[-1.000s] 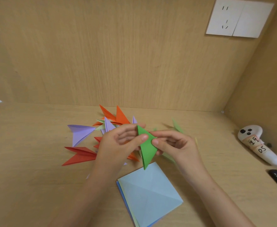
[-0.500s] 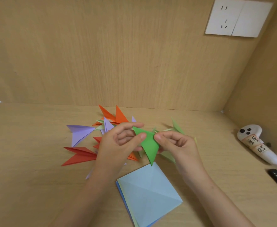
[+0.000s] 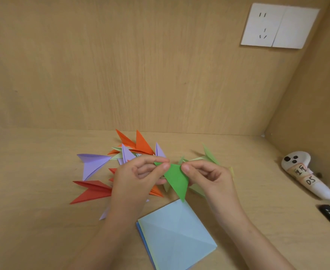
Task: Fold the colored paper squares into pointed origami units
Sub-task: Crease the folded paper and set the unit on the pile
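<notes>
Since a second earlier, the green paper (image 3: 176,180) had been turned and spread from a narrow sliver into a broader triangle, its long point tilted down towards the stack of paper squares (image 3: 177,236). It was held above the bench (image 3: 33,221), between both hands. Its upper left corner was pinched by thumb and forefinger of the left hand (image 3: 134,178), the other fingers being curled; its upper right edge was pinched likewise by the right hand (image 3: 209,178). Behind the hands, folded pieces were scattered on the bench: a red unit (image 3: 91,191), a purple unit (image 3: 92,162), orange units (image 3: 142,145) and pale green units (image 3: 209,152). A white controller (image 3: 306,176) marked "DS" was seen lying well apart at the right, near the side wall
</notes>
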